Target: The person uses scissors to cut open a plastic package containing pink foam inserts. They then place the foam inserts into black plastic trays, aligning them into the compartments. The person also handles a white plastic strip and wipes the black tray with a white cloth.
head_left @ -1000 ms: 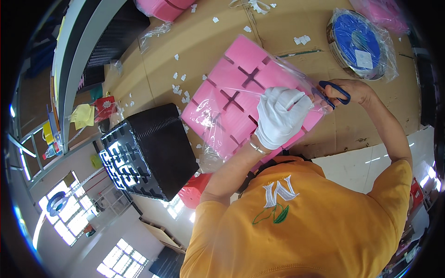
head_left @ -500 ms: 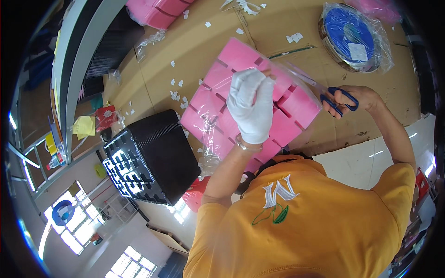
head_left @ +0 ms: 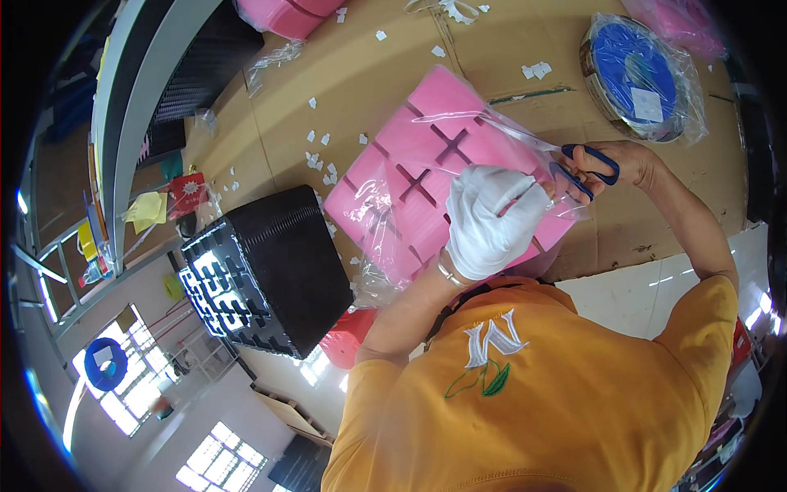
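A pink foam block (head_left: 434, 98) with dark cross-shaped slots lies tilted on the cardboard-covered table, wrapped in a clear plastic bag (head_left: 373, 221). My left hand (head_left: 494, 220), in a white glove with bare fingertips showing, is closed over the block's right part and pinches the bag near its right edge. In my bare right hand (head_left: 620, 164) are scissors (head_left: 607, 166) with dark blue handles. Their blades point up and left along the block's upper right side, at the film. Whether the blades are cutting the plastic is unclear.
Left of the block stands a black ribbed box (head_left: 287, 262). A blue reel (head_left: 627, 70) in clear plastic lies at the far right. More pink foam (head_left: 291, 15) sits at the far left. White paper scraps (head_left: 537, 70) are scattered over the cardboard (head_left: 508, 37).
My left hand has moved right and nearer to me, toward the bag's edge. The scissors have shifted slightly left and up over the film. The block's slots show more now.
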Action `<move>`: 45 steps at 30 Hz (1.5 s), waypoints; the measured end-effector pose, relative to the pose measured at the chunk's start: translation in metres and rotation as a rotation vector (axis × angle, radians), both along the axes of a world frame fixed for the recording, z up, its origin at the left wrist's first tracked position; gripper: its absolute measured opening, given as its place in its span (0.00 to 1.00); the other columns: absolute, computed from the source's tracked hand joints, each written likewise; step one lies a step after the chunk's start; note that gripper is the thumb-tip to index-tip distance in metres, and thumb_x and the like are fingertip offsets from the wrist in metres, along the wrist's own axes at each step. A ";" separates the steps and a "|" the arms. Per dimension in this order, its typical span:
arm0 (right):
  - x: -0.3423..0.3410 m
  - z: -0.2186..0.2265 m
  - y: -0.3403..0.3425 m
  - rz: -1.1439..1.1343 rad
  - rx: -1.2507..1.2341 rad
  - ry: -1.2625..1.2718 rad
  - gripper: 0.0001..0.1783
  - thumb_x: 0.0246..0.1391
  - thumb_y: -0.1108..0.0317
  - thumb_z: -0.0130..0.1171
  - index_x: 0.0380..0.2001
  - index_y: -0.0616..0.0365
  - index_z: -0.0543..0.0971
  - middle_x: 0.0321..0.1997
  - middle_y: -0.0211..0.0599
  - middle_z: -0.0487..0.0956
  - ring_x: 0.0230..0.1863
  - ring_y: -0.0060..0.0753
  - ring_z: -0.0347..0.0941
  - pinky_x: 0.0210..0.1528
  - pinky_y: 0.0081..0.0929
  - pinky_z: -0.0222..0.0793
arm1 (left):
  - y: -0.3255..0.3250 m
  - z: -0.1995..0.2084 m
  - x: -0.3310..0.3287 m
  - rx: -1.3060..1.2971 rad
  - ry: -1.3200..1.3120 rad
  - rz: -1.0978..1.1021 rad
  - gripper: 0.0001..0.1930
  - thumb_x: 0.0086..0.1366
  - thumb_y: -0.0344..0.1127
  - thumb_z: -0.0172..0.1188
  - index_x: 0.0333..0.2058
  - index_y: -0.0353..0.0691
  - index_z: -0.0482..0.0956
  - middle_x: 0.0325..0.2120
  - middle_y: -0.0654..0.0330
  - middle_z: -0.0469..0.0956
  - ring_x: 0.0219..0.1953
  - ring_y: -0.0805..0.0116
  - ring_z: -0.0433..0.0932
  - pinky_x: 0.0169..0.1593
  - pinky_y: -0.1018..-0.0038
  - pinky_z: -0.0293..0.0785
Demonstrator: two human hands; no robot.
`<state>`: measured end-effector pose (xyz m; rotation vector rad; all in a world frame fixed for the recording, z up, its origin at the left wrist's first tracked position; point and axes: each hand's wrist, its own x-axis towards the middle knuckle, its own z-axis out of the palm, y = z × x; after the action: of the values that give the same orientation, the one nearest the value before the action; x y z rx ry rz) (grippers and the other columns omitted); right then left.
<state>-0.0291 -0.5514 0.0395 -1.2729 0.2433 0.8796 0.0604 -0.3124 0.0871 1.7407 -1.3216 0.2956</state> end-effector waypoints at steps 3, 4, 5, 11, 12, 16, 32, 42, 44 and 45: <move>0.000 -0.002 0.002 -0.030 0.043 -0.089 0.44 0.52 0.23 0.39 0.35 0.59 0.78 0.28 0.29 0.76 0.25 0.17 0.71 0.24 0.12 0.60 | 0.001 -0.002 -0.001 0.006 0.026 -0.024 0.20 0.37 0.25 0.72 0.33 0.46 0.79 0.30 0.65 0.72 0.29 0.62 0.72 0.30 0.69 0.68; 0.000 -0.006 0.004 -0.041 0.065 -0.109 0.44 0.53 0.23 0.38 0.34 0.59 0.78 0.28 0.29 0.76 0.25 0.17 0.70 0.24 0.12 0.60 | 0.002 -0.002 -0.001 0.011 0.035 -0.037 0.20 0.37 0.25 0.72 0.33 0.46 0.79 0.29 0.65 0.72 0.30 0.62 0.72 0.30 0.69 0.68; 0.001 -0.008 0.006 -0.051 0.087 -0.128 0.44 0.53 0.24 0.38 0.34 0.59 0.78 0.28 0.29 0.76 0.24 0.17 0.69 0.24 0.12 0.60 | 0.002 -0.001 -0.002 0.016 0.050 -0.043 0.20 0.37 0.25 0.72 0.33 0.46 0.79 0.29 0.65 0.72 0.30 0.62 0.72 0.30 0.69 0.68; 0.006 -0.004 0.010 -0.049 -0.040 -0.180 0.43 0.54 0.25 0.38 0.34 0.58 0.78 0.26 0.29 0.76 0.23 0.18 0.67 0.26 0.14 0.62 | -0.002 0.002 -0.006 0.009 0.083 -0.043 0.12 0.42 0.30 0.66 0.30 0.46 0.79 0.28 0.66 0.73 0.27 0.62 0.73 0.29 0.66 0.67; 0.008 -0.002 0.012 -0.055 -0.039 -0.171 0.44 0.52 0.23 0.39 0.34 0.58 0.78 0.26 0.29 0.76 0.23 0.17 0.67 0.26 0.14 0.61 | -0.001 0.000 -0.008 0.011 0.082 -0.040 0.12 0.42 0.30 0.66 0.30 0.46 0.79 0.28 0.66 0.73 0.27 0.62 0.73 0.29 0.66 0.66; 0.017 0.005 0.020 -0.076 -0.010 -0.140 0.47 0.48 0.20 0.39 0.35 0.59 0.76 0.24 0.29 0.74 0.22 0.18 0.65 0.25 0.16 0.59 | -0.001 0.000 -0.008 -0.002 0.070 -0.016 0.11 0.42 0.31 0.66 0.29 0.46 0.80 0.26 0.66 0.73 0.26 0.62 0.73 0.28 0.66 0.66; 0.051 -0.001 0.017 -0.162 0.118 -0.026 0.48 0.48 0.18 0.35 0.34 0.59 0.73 0.26 0.33 0.73 0.26 0.24 0.72 0.22 0.18 0.63 | 0.009 0.012 -0.009 -0.046 0.128 -0.126 0.16 0.39 0.28 0.66 0.32 0.45 0.80 0.16 0.67 0.68 0.15 0.66 0.66 0.20 0.70 0.60; 0.070 -0.001 -0.002 -0.068 0.042 -0.048 0.48 0.47 0.19 0.37 0.32 0.61 0.74 0.24 0.34 0.74 0.23 0.23 0.70 0.15 0.17 0.57 | 0.027 0.016 -0.016 0.062 0.149 -0.221 0.12 0.38 0.31 0.66 0.26 0.45 0.78 0.14 0.68 0.65 0.13 0.67 0.64 0.18 0.70 0.58; 0.065 -0.005 -0.017 -0.006 -0.010 -0.031 0.47 0.49 0.20 0.39 0.34 0.61 0.74 0.25 0.34 0.74 0.22 0.23 0.70 0.16 0.17 0.58 | 0.037 0.018 -0.015 0.144 0.163 -0.213 0.11 0.39 0.31 0.66 0.26 0.46 0.78 0.17 0.67 0.67 0.17 0.66 0.67 0.22 0.69 0.62; 0.061 -0.002 -0.027 0.076 -0.132 -0.024 0.45 0.50 0.22 0.41 0.34 0.61 0.74 0.26 0.33 0.75 0.23 0.22 0.71 0.17 0.17 0.59 | 0.049 0.022 -0.013 0.234 0.175 -0.208 0.11 0.40 0.31 0.66 0.26 0.46 0.77 0.20 0.66 0.70 0.20 0.65 0.70 0.25 0.68 0.65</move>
<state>0.0322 -0.5785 0.0379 -1.4221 0.2381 0.9247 0.0477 -0.2638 0.1090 1.7558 -1.4376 -0.1313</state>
